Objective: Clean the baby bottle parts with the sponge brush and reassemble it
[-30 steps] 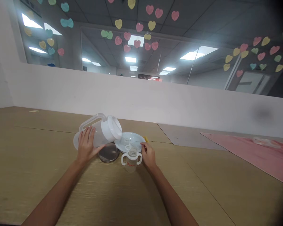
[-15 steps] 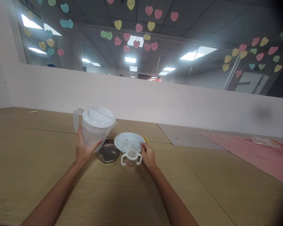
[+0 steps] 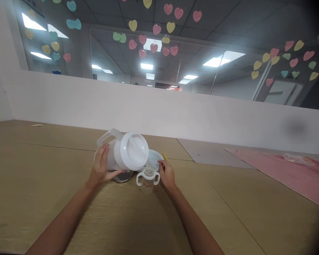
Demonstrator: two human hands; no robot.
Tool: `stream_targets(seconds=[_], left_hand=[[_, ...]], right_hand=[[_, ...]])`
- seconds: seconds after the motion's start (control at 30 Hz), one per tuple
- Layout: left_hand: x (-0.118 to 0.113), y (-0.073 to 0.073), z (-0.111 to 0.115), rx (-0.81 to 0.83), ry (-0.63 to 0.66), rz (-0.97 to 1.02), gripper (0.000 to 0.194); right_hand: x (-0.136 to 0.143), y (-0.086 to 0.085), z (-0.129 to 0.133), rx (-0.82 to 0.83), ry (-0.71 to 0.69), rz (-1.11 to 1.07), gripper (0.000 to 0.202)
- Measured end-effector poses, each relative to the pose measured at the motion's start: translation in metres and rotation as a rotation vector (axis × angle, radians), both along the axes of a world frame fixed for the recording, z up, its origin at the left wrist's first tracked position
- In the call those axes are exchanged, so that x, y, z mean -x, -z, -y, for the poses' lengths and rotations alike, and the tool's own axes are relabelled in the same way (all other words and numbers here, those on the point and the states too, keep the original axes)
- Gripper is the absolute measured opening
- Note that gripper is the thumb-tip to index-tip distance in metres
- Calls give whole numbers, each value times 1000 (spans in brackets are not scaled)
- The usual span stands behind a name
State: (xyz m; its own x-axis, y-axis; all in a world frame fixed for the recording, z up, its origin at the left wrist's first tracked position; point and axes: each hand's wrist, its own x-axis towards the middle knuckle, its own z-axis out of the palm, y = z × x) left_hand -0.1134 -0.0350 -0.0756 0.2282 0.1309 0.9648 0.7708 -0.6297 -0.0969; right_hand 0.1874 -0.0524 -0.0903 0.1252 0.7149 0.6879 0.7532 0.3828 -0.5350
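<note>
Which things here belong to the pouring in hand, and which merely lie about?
In use:
- pitcher, tilted, in left hand
- handled bottle, beside right hand

Lying about:
- white plate
- metal lid
- pink mat
- heart stickers

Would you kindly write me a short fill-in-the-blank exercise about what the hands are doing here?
1. The left hand tilts a lidded white ____ toward the two-handled baby bottle.
2. The right hand rests beside the bottle's ____ handle.
3. The bottle stands on a ____ table.

Missing words: pitcher; right; wooden
</note>
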Motion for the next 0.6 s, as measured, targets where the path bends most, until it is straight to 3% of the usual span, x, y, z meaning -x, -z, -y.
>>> stream_targets(seconds=[0.6], left_hand=[[2, -1, 0, -59, 22, -161, 105]], right_hand=[[1, -2, 2, 0, -9, 6, 29]])
